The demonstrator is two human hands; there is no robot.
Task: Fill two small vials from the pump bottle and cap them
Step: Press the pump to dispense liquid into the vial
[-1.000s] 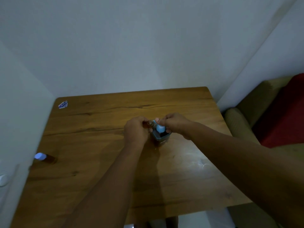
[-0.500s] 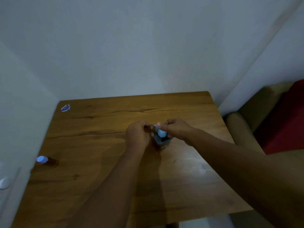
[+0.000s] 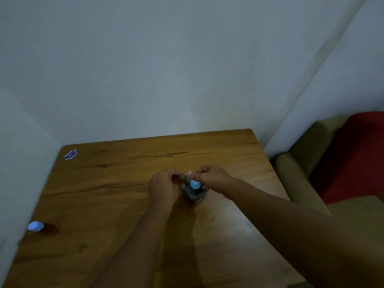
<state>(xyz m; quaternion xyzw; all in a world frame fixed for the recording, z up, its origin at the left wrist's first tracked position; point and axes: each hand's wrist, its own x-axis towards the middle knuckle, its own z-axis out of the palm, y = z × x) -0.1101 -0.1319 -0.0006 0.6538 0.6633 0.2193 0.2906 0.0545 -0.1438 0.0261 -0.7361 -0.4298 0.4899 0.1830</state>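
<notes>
A square pump bottle (image 3: pixel 196 194) with a pale blue pump head stands at the middle of the wooden table (image 3: pixel 116 204). My right hand (image 3: pixel 212 178) is curled over the pump head from the right. My left hand (image 3: pixel 163 187) holds a small clear vial (image 3: pixel 182 177) up against the pump's nozzle. A second small vial (image 3: pixel 40 227), brown with a light blue cap, lies on its side near the table's left edge.
A small blue-and-white sticker (image 3: pixel 70 154) sits at the table's far left corner. White walls close in at the back and left. An olive armchair (image 3: pixel 295 179) with a red cloth (image 3: pixel 353 154) stands right of the table.
Both hands have stayed at the pump bottle with the vial at the nozzle. The camera has tilted upward, so the table sits lower in view.
</notes>
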